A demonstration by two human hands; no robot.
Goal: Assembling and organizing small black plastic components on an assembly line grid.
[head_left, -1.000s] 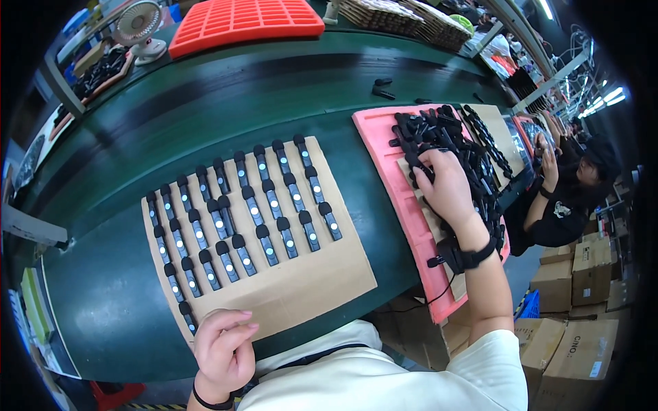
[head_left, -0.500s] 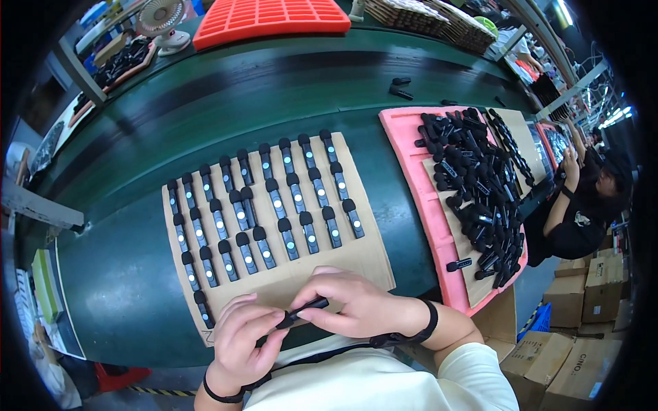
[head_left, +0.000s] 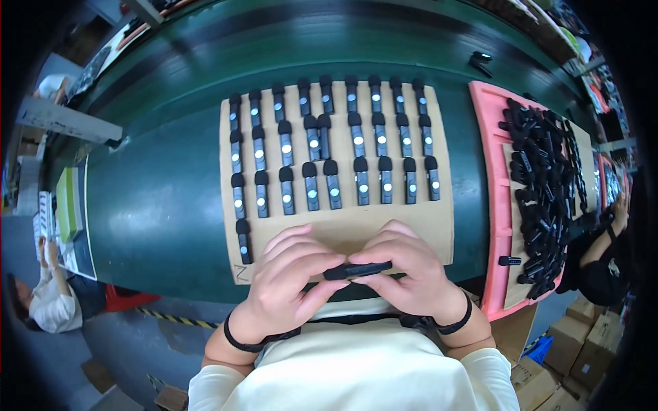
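Between my two hands, just in front of my body, is a small black clip-on wireless microphone (head_left: pixel 358 270) with a foam tip. My left hand (head_left: pixel 291 277) pinches its left end, and my right hand (head_left: pixel 406 268) grips its right end with thumb and fingers. Both hands are over the near edge of a cardboard sheet (head_left: pixel 343 220). Several like microphones lie on that sheet in rows, foam ends pointing away from me, most with a pale round dot. One microphone (head_left: pixel 243 242) starts a row at the near left.
A pink foam tray (head_left: pixel 482 164) at the right bears a heap of black microphones (head_left: pixel 545 185). Two loose black pieces (head_left: pixel 481 64) lie on the green bench (head_left: pixel 157 198) at the far right. Cardboard boxes (head_left: pixel 574 342) stand on the floor. Other people are at both sides.
My view has swung rightward, so the cardboard sheet appears straighter and further right. The microphone in my hands has turned from slanted to nearly level. Both hands still hold it.
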